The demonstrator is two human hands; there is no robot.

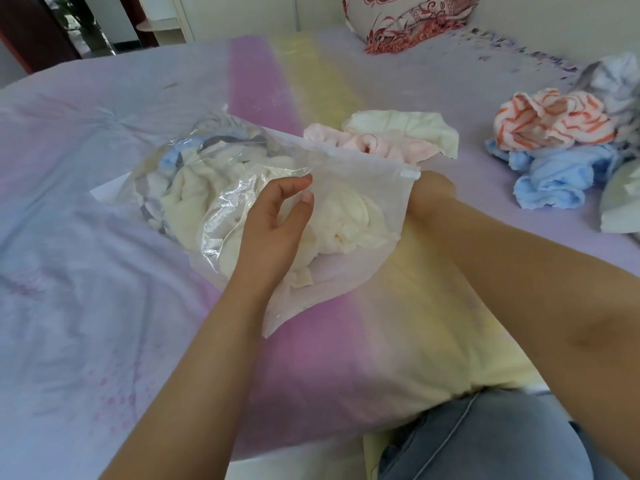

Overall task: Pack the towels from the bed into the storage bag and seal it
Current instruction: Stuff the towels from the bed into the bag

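A clear plastic storage bag [214,188] lies on the bed, stuffed with cream, blue and grey towels. Its frosted mouth flap [353,174] is lifted. My left hand [277,216] pinches the flap's near edge between thumb and fingers. My right hand [429,195] reaches in behind the flap at its white zip end [410,173]; its fingers are hidden. A pink towel [381,143] and a cream towel [401,128] lie just beyond the bag's mouth. An orange-striped towel [550,119] and a blue towel [561,174] are heaped at the right.
The bed has a lilac sheet [86,254] with pink and yellow stripes. A red-patterned pillow [405,19] sits at the far edge. A white-grey cloth [613,81] and another plastic bag [623,199] lie at the far right. My jeans-clad knee [485,438] is at the bottom.
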